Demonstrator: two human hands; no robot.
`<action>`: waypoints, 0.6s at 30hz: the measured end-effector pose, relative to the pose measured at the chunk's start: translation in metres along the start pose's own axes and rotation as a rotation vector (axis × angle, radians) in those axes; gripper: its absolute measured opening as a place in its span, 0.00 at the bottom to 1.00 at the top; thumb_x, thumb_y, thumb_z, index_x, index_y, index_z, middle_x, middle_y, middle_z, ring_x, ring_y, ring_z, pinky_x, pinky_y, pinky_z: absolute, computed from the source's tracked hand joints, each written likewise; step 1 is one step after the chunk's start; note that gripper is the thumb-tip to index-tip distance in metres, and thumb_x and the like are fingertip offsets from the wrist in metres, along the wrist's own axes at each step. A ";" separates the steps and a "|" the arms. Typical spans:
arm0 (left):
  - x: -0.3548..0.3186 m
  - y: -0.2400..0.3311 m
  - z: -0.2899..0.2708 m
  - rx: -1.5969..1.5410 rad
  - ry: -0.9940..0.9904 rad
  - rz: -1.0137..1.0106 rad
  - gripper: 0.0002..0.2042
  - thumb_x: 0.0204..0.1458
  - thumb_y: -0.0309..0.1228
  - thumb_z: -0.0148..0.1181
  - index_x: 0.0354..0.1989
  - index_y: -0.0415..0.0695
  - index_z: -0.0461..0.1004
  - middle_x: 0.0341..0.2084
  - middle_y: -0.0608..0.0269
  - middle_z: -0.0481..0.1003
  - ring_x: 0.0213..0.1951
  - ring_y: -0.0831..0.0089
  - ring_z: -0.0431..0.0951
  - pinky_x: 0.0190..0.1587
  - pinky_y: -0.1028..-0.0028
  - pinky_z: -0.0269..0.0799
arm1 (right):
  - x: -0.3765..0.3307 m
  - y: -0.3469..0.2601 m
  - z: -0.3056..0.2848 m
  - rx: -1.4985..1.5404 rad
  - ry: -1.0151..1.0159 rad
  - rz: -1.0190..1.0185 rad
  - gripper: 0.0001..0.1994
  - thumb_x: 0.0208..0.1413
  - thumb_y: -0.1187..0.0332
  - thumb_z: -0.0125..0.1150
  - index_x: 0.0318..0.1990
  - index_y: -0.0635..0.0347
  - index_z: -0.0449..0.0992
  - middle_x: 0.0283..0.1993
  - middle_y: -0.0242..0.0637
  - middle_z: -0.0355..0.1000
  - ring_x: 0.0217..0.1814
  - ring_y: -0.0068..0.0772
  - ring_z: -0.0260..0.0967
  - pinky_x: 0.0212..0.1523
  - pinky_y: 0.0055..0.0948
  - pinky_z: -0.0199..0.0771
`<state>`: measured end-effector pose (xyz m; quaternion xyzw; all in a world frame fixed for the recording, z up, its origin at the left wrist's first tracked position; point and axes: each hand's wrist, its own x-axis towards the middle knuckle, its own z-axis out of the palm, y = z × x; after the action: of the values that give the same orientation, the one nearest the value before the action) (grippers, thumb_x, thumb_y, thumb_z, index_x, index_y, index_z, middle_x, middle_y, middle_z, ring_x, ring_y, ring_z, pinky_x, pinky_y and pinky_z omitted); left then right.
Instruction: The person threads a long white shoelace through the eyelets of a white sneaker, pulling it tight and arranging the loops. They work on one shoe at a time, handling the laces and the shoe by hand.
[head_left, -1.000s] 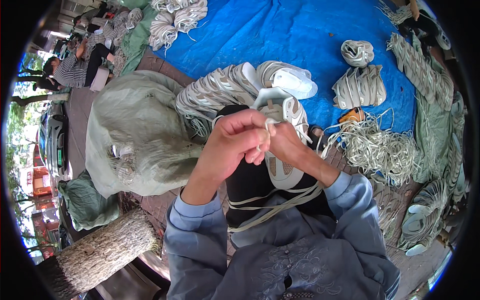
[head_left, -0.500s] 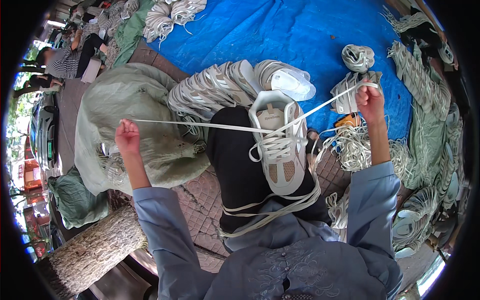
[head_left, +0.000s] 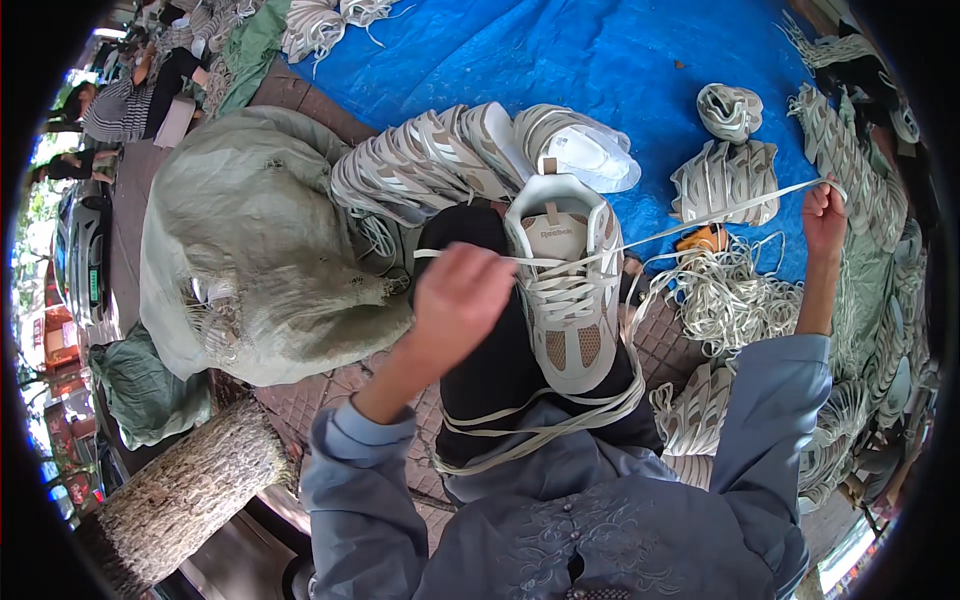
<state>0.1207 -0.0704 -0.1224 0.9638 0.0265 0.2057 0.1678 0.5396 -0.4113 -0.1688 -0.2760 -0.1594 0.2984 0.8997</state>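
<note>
A beige and white sneaker upper [head_left: 570, 320] rests on my lap, toe toward me, with white lace crossed through its lower eyelets. My left hand [head_left: 466, 290] is closed on the lace just left of the shoe's opening, slightly blurred, and a short end sticks out beyond it. Far out to the right, my right hand [head_left: 824, 212] pinches the other stretch of the white shoelace [head_left: 715, 216], which runs taut from the eyelets. Several spare laces [head_left: 540, 432] loop around my thighs below the toe.
Stacked shoe uppers [head_left: 430, 165] lie beyond my knees on the blue tarp [head_left: 560, 60]. A heap of loose laces [head_left: 735, 300] and a smaller stack of uppers [head_left: 725, 182] sit to the right. Left are a large pale sack [head_left: 250, 250] and a log [head_left: 190, 495]; another person [head_left: 125, 105] sits farther off.
My left hand has come in from the far left to beside the shoe. My right hand has gone farther out to the right, drawing out a longer stretch of lace.
</note>
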 end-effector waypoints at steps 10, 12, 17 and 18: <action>0.002 0.028 0.022 -0.205 -0.012 -0.271 0.10 0.38 0.21 0.57 0.31 0.40 0.68 0.24 0.60 0.70 0.26 0.67 0.72 0.27 0.73 0.68 | -0.009 0.034 0.008 -1.014 0.497 0.129 0.12 0.48 0.70 0.48 0.35 0.69 0.71 0.21 0.33 0.67 0.15 0.19 0.60 0.14 0.17 0.55; 0.001 0.031 0.025 -0.272 -0.060 -0.453 0.08 0.39 0.20 0.56 0.30 0.40 0.67 0.22 0.59 0.70 0.23 0.68 0.72 0.25 0.75 0.68 | -0.003 0.035 0.025 -0.930 0.548 0.107 0.12 0.47 0.69 0.48 0.37 0.69 0.71 0.22 0.33 0.67 0.16 0.18 0.61 0.14 0.17 0.55; 0.002 0.040 0.032 -0.358 0.077 -0.535 0.07 0.40 0.17 0.54 0.28 0.40 0.66 0.20 0.58 0.69 0.20 0.70 0.70 0.22 0.76 0.66 | -0.012 0.083 0.113 -1.871 -0.039 -0.121 0.16 0.37 0.78 0.56 0.39 0.61 0.73 0.28 0.32 0.70 0.28 0.21 0.66 0.27 0.19 0.66; 0.002 0.043 0.031 -0.304 0.090 -0.507 0.07 0.40 0.17 0.54 0.28 0.40 0.66 0.20 0.59 0.68 0.20 0.70 0.70 0.23 0.75 0.66 | -0.019 0.101 0.133 -1.655 -0.123 -0.118 0.17 0.34 0.81 0.57 0.38 0.60 0.73 0.29 0.32 0.70 0.30 0.22 0.67 0.29 0.19 0.66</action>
<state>0.1342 -0.1203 -0.1345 0.8802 0.2426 0.2012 0.3549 0.4199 -0.3021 -0.1251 -0.8228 -0.3903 0.0516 0.4100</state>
